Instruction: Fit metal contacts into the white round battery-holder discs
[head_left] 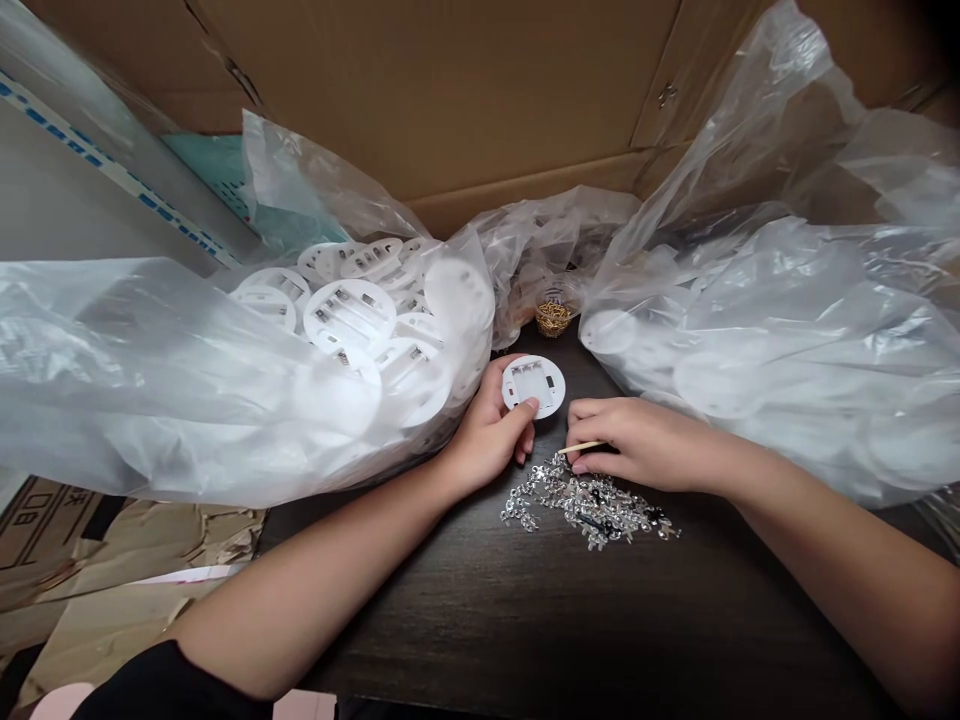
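My left hand [491, 425] is closed around the edge of a round white battery case [555, 402], its thumb over the front rim. Battery slots and small metal contacts show on the face turned up toward me. To the right, my right hand [637, 440] pinches a thin pale wooden stick [581, 448], whose tip reaches the small metal contact pieces [600, 510]. These shiny pieces lie in a loose pile on the dark table [465, 600], just below both hands. Whether the stick's tip touches a piece, I cannot tell.
A clear plastic bag [187, 400] full of white round cases [349, 312] bulges on the left. Another plastic bag [810, 330] with white parts fills the right. Between them sits a small heap of gold-coloured springs [553, 318]. Cardboard [450, 100] walls the back.
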